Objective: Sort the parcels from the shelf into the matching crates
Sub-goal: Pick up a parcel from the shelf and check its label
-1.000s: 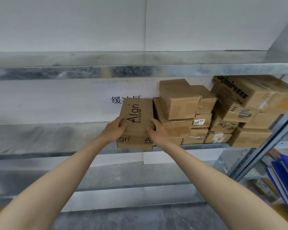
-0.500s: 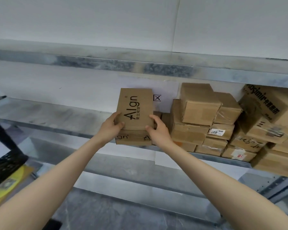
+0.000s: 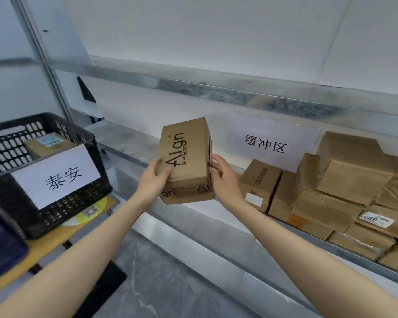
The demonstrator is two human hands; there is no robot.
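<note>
Roughly at the middle of the view, a brown Align carton [image 3: 185,157] is held up in the air between both hands, in front of the metal shelf [image 3: 133,143] and not resting on it. The left hand [image 3: 155,180] grips the carton's lower left corner, thumb laid on the printed top face and the other fingers hidden beneath. The right hand [image 3: 225,180] clasps the opposite side, its fingers [image 3: 214,166] curled against the taped edge. The carton is tilted, with the printed face toward the camera and a second face, also printed, turned down toward the arms. At 9 o'clock a black perforated crate [image 3: 87,196] stands on a yellowish tabletop [image 3: 48,246]; a white sheet [image 3: 58,177] with two Chinese characters hangs on its near wall, and one labelled parcel [image 3: 47,144] lies inside. Just below the crate a yellow sticker with a QR code [image 3: 90,212] lies on the tabletop, and a dark blue crate [image 3: 0,246] shows at 8 o'clock, cut by the frame edge. At 2 o'clock from the carton a white sign [image 3: 265,146] with three Chinese characters hangs on the back wall. From 3 to 4 o'clock a stack of brown cartons [image 3: 345,184] fills the shelf, with a CECIBEAR carton [image 3: 260,180] at its left end, near the right hand but apart from it.
</note>
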